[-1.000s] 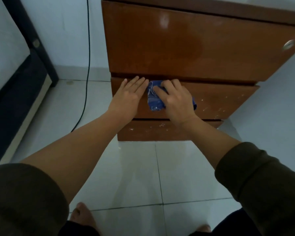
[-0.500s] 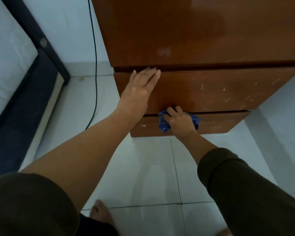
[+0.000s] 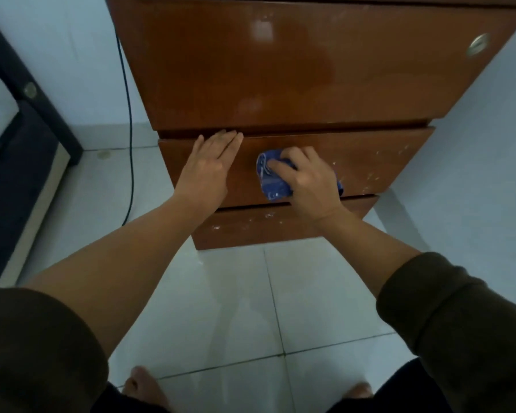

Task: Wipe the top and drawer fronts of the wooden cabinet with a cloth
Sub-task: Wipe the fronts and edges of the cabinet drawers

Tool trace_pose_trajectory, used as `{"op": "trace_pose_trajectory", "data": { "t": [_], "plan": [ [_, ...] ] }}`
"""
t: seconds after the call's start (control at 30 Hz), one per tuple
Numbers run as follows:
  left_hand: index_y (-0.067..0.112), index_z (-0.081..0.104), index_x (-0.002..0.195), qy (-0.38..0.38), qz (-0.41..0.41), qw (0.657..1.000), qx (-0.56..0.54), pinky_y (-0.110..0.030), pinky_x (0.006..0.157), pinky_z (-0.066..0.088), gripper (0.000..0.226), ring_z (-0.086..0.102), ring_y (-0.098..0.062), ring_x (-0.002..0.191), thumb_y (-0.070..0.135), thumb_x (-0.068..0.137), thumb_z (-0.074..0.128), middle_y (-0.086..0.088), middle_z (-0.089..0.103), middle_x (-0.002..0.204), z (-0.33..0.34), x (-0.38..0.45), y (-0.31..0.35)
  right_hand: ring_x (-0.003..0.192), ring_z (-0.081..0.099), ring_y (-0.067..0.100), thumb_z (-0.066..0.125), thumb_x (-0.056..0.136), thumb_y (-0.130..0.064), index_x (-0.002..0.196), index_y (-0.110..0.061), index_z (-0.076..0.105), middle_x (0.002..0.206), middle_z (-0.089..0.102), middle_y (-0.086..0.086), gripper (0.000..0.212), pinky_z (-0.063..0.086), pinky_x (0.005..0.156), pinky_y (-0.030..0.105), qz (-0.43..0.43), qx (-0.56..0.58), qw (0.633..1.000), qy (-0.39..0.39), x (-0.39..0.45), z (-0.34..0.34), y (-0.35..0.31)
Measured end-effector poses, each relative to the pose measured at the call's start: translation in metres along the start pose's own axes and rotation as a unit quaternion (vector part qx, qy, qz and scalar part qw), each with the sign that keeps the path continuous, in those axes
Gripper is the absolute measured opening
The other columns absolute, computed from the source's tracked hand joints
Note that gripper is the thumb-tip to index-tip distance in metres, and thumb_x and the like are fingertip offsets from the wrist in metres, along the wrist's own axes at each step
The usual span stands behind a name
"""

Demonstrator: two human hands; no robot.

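Observation:
The wooden cabinet fills the upper middle, its glossy brown drawer fronts facing me. The middle drawer front and the bottom drawer front carry white specks. My right hand presses a crumpled blue cloth flat against the middle drawer front. My left hand lies flat on the same front, to the left of the cloth, fingers straight and together, holding nothing. The cabinet's top is out of view.
A black cable hangs down the white wall left of the cabinet. A dark bed frame with a mattress stands at the far left. White floor tiles lie below, with my bare feet at the bottom edge.
My right hand has moved the cloth up from the bottom drawer front onto the middle drawer front. My left hand stays flat on the middle drawer front. My view has tilted upward.

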State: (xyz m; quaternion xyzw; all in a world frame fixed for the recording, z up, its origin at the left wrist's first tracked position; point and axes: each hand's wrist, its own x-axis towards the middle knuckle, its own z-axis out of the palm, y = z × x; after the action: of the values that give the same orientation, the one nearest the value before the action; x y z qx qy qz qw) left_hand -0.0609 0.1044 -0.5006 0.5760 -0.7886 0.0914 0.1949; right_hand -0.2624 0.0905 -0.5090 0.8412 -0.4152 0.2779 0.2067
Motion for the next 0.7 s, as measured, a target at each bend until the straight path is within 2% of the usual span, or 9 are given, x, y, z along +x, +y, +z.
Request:
{"op": "trace_pose_trajectory", "data": {
  "t": [0.1,0.2,0.27,0.33,0.43,0.53,0.63,0.67,0.7],
  "plan": [
    [0.011,0.017,0.150,-0.026,0.034,0.999,-0.023,-0.035,0.118,0.002,0.078,0.016,-0.022,0.145,-0.014,0.082,0.047,-0.008,0.023,0.155,0.004,0.015,0.016,0.072,0.061,0.033,0.069,0.075,-0.008,0.093,-0.011,0.073,0.091,0.068,0.013,0.018,0.045,0.050,0.031,0.015,-0.048,0.998,0.044,0.013,-0.009,0.018],
    [0.010,0.017,0.149,-0.044,0.057,0.996,-0.048,-0.033,0.118,0.002,0.079,0.016,-0.023,0.145,-0.017,0.081,0.047,-0.008,0.022,0.156,0.011,0.031,0.029,0.074,0.056,0.029,0.074,0.073,-0.009,0.087,-0.014,0.073,0.088,0.067,0.011,0.015,0.041,0.048,0.029,0.025,-0.072,0.996,0.037,0.014,0.002,0.028],
    [0.008,0.025,0.147,-0.023,0.057,0.996,-0.062,-0.036,0.118,0.006,0.078,0.024,-0.026,0.142,-0.021,0.078,0.047,-0.012,0.030,0.152,0.017,0.035,0.029,0.078,0.044,0.024,0.073,0.073,-0.011,0.084,-0.014,0.073,0.085,0.065,0.010,0.011,0.038,0.049,0.028,0.017,-0.064,0.997,0.038,0.005,0.017,0.030],
    [0.003,0.039,0.141,0.011,0.068,0.995,-0.068,-0.044,0.115,0.016,0.076,0.037,-0.034,0.135,-0.026,0.072,0.047,-0.018,0.043,0.143,0.024,0.034,0.026,0.079,0.037,0.022,0.073,0.071,-0.011,0.082,-0.014,0.074,0.083,0.064,0.009,0.012,0.038,0.048,0.028,0.004,-0.049,0.998,0.030,-0.010,0.034,0.029],
    [-0.002,0.050,0.133,0.045,0.082,0.994,-0.065,-0.052,0.108,0.030,0.071,0.050,-0.040,0.123,-0.026,0.066,0.050,-0.023,0.054,0.131,0.033,0.034,0.022,0.081,0.036,0.022,0.083,0.060,-0.007,0.080,-0.011,0.074,0.092,0.055,0.007,0.022,0.041,0.045,0.025,0.010,-0.015,1.000,-0.024,-0.035,0.063,0.024],
    [-0.002,0.053,0.129,0.065,0.092,0.992,-0.059,-0.050,0.104,0.035,0.068,0.055,-0.039,0.116,-0.024,0.066,0.050,-0.023,0.059,0.124,0.037,0.035,0.022,0.080,0.037,0.024,0.086,0.050,-0.009,0.076,-0.011,0.074,0.096,0.037,0.003,0.029,0.036,0.041,0.023,0.014,0.002,0.994,-0.107,-0.054,0.089,0.015],
    [-0.002,0.055,0.128,0.074,0.100,0.991,-0.056,-0.050,0.102,0.038,0.067,0.056,-0.037,0.115,-0.024,0.066,0.050,-0.022,0.060,0.123,0.038,0.036,0.021,0.078,0.054,0.028,0.091,0.041,-0.012,0.072,-0.011,0.073,0.094,0.055,0.007,0.036,0.038,0.039,0.021,0.027,0.005,0.983,-0.183,-0.063,0.102,0.005],
    [-0.002,0.055,0.128,0.077,0.103,0.990,-0.054,-0.049,0.102,0.038,0.067,0.056,-0.037,0.115,-0.025,0.065,0.050,-0.022,0.060,0.122,0.038,0.036,0.021,0.079,0.059,0.030,0.091,0.045,-0.013,0.076,-0.010,0.073,0.095,0.061,0.009,0.036,0.042,0.040,0.023,0.034,0.001,0.978,-0.208,-0.065,0.105,0.003],
    [-0.001,0.055,0.128,0.077,0.104,0.990,-0.051,-0.049,0.102,0.038,0.067,0.056,-0.037,0.115,-0.025,0.065,0.050,-0.022,0.060,0.122,0.037,0.036,0.021,0.088,0.059,0.031,0.086,0.058,-0.013,0.087,-0.009,0.073,0.104,0.061,0.011,0.033,0.047,0.047,0.027,0.051,0.004,0.968,-0.245,-0.064,0.104,0.001]
  ]
}}
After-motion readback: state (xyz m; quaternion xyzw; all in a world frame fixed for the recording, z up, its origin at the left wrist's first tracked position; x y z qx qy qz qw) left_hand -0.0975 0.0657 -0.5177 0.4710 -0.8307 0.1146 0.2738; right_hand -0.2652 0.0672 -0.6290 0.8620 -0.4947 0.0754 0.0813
